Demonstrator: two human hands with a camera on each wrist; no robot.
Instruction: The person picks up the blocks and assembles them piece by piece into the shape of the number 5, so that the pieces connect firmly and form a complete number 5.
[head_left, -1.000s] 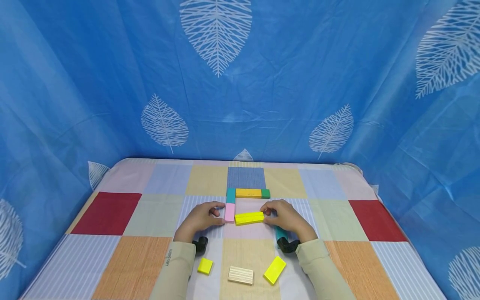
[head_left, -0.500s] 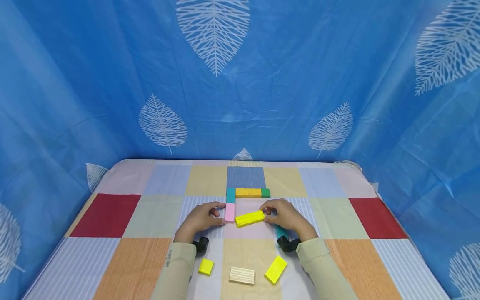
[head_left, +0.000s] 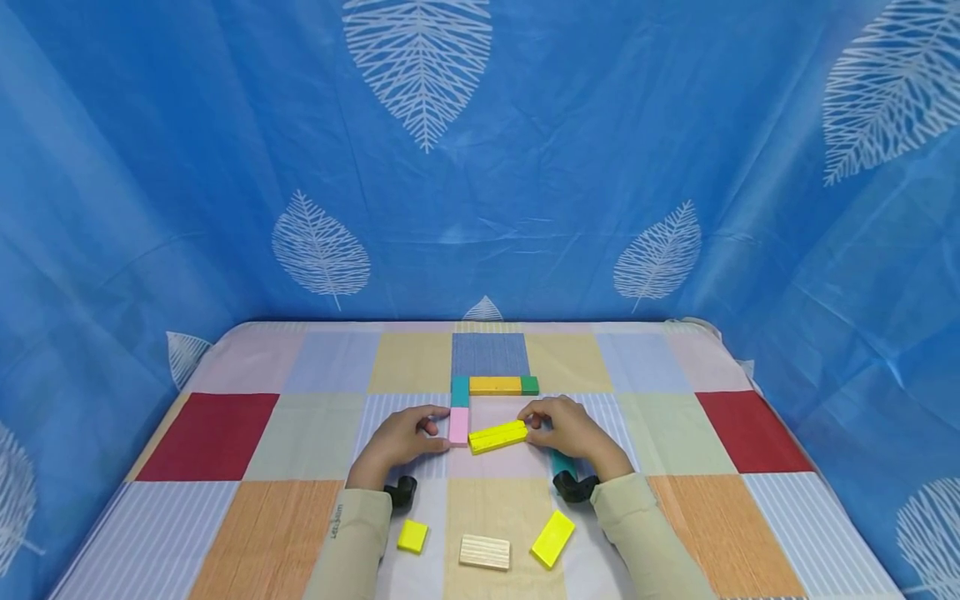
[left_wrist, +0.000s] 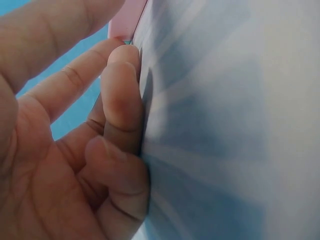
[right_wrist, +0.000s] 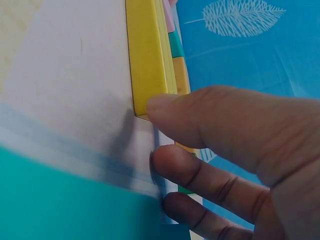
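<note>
In the head view my left hand (head_left: 399, 437) has thumb and index fingertips at the two ends of the pink block (head_left: 459, 427); in the left wrist view the remaining fingers curl against the cloth. My right hand (head_left: 567, 431) pinches the right end of a long yellow block (head_left: 498, 437) marked by a lengthwise line. That block slants, its left end right at the pink block's near corner. In the right wrist view, the thumb (right_wrist: 175, 112) presses on the yellow end. Beyond the pink block lies a teal block (head_left: 460, 392), meeting an orange block (head_left: 495, 386) and a small green block (head_left: 529, 386).
Nearer the body lie a yellow square block (head_left: 412, 537), a ridged pale wooden block (head_left: 484, 552) and another yellow block (head_left: 552, 539). A second teal block (head_left: 562, 463) is partly hidden under my right wrist. The patchwork cloth (head_left: 307, 433) ends at a blue curtain (head_left: 480, 208).
The right end of the long yellow block has swung slightly away from the body, so it slants more. My left hand stays at the pink block. The head view has tilted slightly.
</note>
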